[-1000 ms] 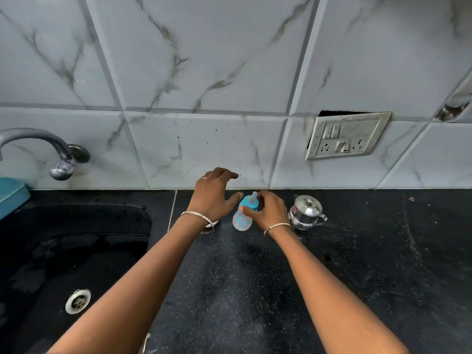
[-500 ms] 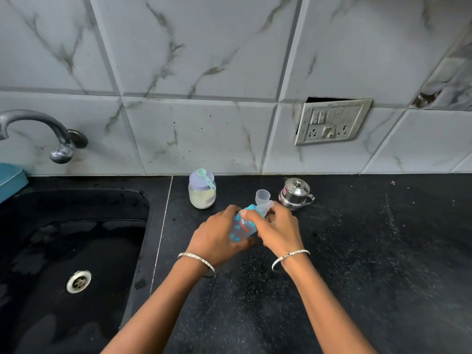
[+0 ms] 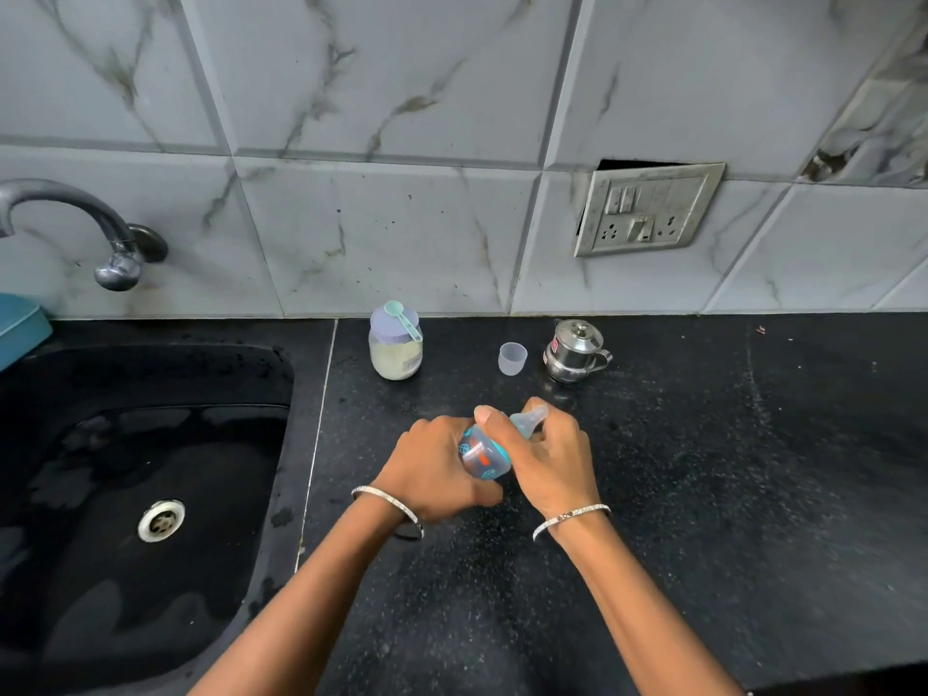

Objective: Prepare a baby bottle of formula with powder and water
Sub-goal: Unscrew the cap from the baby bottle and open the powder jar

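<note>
Patterned baby bottle (image 3: 481,457), label print unreadable

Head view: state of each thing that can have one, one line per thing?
Baby bottle: tilted, held in both hands, teat on.
Left hand: gripping bottle body.
Right hand: on the teat end.
Powder jar: lidded, scoop resting on lid.
Clear cap: off, upright on counter.
Steel pot: lidded.
Tap: not running.

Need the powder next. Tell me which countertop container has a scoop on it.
The lidded jar by the sink, scoop on its lid; the clear cup and steel pot have none.
</note>
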Demonstrator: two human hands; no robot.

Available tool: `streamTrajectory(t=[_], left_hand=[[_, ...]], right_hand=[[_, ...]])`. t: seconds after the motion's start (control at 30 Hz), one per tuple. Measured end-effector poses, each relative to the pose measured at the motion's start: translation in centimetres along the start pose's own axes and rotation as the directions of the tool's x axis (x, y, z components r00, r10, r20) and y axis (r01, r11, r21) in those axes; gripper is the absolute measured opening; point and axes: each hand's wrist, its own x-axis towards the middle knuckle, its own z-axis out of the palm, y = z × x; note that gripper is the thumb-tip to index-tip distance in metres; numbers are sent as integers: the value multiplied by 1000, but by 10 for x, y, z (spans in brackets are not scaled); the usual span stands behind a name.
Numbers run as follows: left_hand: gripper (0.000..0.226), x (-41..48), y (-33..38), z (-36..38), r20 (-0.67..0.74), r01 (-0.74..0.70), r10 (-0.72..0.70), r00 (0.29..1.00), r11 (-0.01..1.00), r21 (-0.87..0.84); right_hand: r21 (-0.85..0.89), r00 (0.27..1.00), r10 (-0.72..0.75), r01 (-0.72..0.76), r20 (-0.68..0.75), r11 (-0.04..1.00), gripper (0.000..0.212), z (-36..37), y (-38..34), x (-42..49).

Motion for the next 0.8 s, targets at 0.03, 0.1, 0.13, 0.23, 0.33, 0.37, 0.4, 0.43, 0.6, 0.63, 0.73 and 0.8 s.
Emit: streamTrajectory(t=[0.03, 0.1, 0.13, 0.23, 0.33, 0.37, 0.4, 0.43, 0.6, 0.63, 0.73, 0.8], left_hand=[[21, 0, 1, -2, 34, -2, 4, 999, 999, -46], [20, -2, 1, -6, 126, 12, 7, 992, 989, -150], [23, -3, 1, -8, 185, 21, 18, 983, 979, -205], [19, -7, -4, -13, 413, 61, 150, 898, 888, -456], [8, -11, -15, -10, 557, 172, 283, 781, 760, -627], [9, -10, -17, -8, 560, 183, 298, 773, 740, -647], [10, -10, -19, -6, 540, 176, 297, 787, 731, -659], [11, -8, -21, -5, 507, 162, 275, 817, 734, -659], [23, 8, -32, -9, 229, 56, 9, 973, 960, -274], [31, 9, -33, -10, 181, 62, -35, 983, 987, -147], [46, 11, -34, -6, 123, 20, -24, 992, 999, 38], [58, 11, -36, -2, 105, 9, -15, 994, 998, 62]], right_hand=[[16, 1000, -30, 30, 7, 999, 56, -1, 0, -1], [33, 997, -80, 80, 19, 996, 56, -1, 1, -2], [47, 993, -111, 109, 28, 993, 58, -2, 3, -3], [134, 968, -226, 211, 108, 968, 60, -2, 4, -8], [255, 909, -283, 208, 306, 944, 49, -8, -2, -6], [259, 877, -282, 189, 389, 947, 46, -13, -4, -1], [245, 841, -268, 168, 470, 955, 44, -18, -6, 4], [216, 808, -241, 144, 538, 966, 44, -24, -7, 9], [-41, 791, 116, -114, 601, 993, 72, -41, -13, 22], [-122, 795, 186, -141, 577, 982, 75, -38, -16, 21], [-248, 841, 263, -160, 473, 956, 81, -22, -18, 23], [-223, 856, 244, -155, 456, 962, 63, -16, -14, 25]])
